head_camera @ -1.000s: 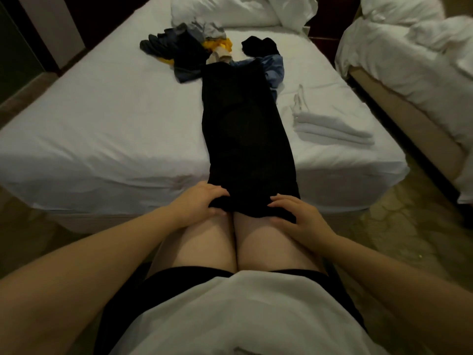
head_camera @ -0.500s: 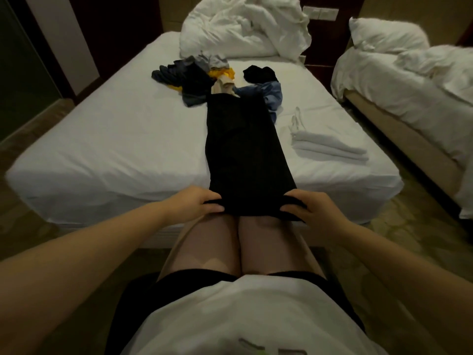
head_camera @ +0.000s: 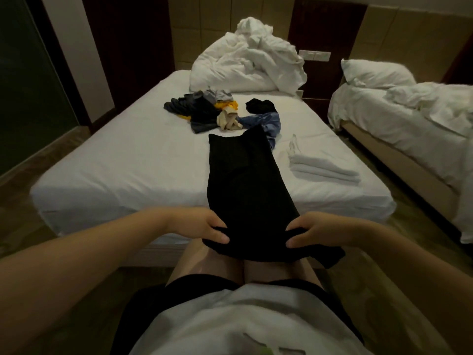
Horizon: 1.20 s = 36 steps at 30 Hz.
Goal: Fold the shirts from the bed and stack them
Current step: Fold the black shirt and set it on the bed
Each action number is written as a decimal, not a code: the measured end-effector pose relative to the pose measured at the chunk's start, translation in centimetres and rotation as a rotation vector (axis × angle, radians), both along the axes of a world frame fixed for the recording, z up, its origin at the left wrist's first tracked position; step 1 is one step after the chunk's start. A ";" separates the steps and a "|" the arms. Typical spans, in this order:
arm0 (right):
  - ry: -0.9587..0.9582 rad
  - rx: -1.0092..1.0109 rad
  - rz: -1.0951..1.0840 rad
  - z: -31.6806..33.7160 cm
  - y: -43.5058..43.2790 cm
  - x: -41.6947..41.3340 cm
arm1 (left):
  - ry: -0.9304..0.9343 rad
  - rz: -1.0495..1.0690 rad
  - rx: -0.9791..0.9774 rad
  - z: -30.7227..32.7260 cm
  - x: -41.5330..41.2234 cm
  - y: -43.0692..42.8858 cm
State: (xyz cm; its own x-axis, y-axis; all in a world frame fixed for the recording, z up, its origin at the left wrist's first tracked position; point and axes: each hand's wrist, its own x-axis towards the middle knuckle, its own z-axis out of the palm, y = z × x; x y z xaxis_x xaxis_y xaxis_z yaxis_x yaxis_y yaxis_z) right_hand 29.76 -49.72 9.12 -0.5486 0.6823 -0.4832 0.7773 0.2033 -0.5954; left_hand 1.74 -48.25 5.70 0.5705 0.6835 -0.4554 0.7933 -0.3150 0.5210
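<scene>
Head view: a long black shirt (head_camera: 245,190), folded into a narrow strip, lies down the centre of the frame, its far end on the white bed (head_camera: 128,162) and its near end hanging over the mattress edge above the person's knees. The left hand (head_camera: 202,225) pinches the near left corner, thumb on top and fingers curled under the cloth. The right hand (head_camera: 317,230) grips the near right corner the same way, and a flap of fabric hangs just below it. In the upper centre a loose pile of clothes (head_camera: 204,111) touches the shirt's far end. To the right of the shirt, apart from it, lies a folded white stack (head_camera: 322,167).
</scene>
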 end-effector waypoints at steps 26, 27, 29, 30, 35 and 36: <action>0.236 0.660 -0.247 1.5 34.4 -4.5 | -0.751 0.516 -0.359 -0.9 -5.5 30.0; 0.208 0.653 -0.235 0.8 36.8 -5.0 | -0.744 0.535 -0.358 -1.7 -5.7 32.0; 0.141 0.634 -0.197 -0.9 41.4 -6.1 | -0.735 0.574 -0.366 -3.5 -6.0 35.6; 0.117 0.616 -0.179 -1.9 43.5 -6.8 | -0.735 0.606 -0.385 -4.5 -6.2 37.2; 0.021 0.494 -0.110 -7.2 50.8 -9.4 | -0.855 0.901 -0.639 -8.7 -6.8 40.9; 0.003 0.475 -0.083 -8.2 51.5 -9.5 | -0.870 0.935 -0.677 -9.1 -6.8 40.9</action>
